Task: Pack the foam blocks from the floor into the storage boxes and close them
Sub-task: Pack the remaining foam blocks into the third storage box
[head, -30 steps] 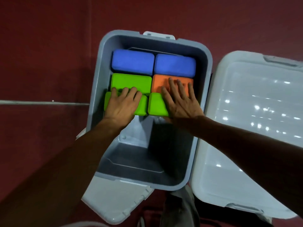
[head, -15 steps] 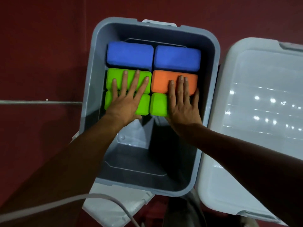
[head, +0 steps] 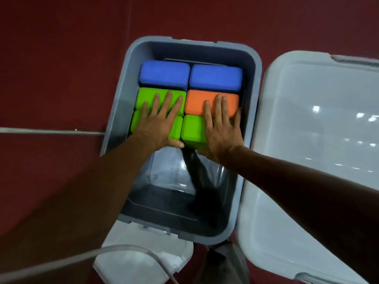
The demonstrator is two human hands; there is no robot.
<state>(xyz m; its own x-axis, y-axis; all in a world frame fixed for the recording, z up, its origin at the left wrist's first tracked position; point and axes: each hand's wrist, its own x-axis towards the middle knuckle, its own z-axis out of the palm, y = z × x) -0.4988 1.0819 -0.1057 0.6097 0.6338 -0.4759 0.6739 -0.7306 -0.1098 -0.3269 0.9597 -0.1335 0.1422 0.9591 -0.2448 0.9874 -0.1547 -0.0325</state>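
A grey storage box (head: pixel 114 124) stands open on the red floor. Packed in its far half are two blue foam blocks (head: pixel 164 74) (head: pixel 215 78), a green block (head: pixel 149 96), an orange block (head: pixel 196 102) and two nearer green blocks (head: pixel 176 128) (head: pixel 192 130). My left hand (head: pixel 158 121) lies flat with straight fingers across the two left green blocks. My right hand (head: pixel 221 126) presses flat over the right green block and the orange one, fingers straight. The near half of the box holds no blocks.
A white translucent lid (head: pixel 311 150) lies on the floor right of the box. Another white lid (head: pixel 143 261) shows under the box's near edge. A pale cable (head: pixel 86 257) curves across the lower left. A metal strip (head: pixel 51 131) crosses the floor at left.
Both hands slid farther over the blocks, fingers now reaching onto the far green and orange blocks. The nearer green blocks sit tighter against that row.
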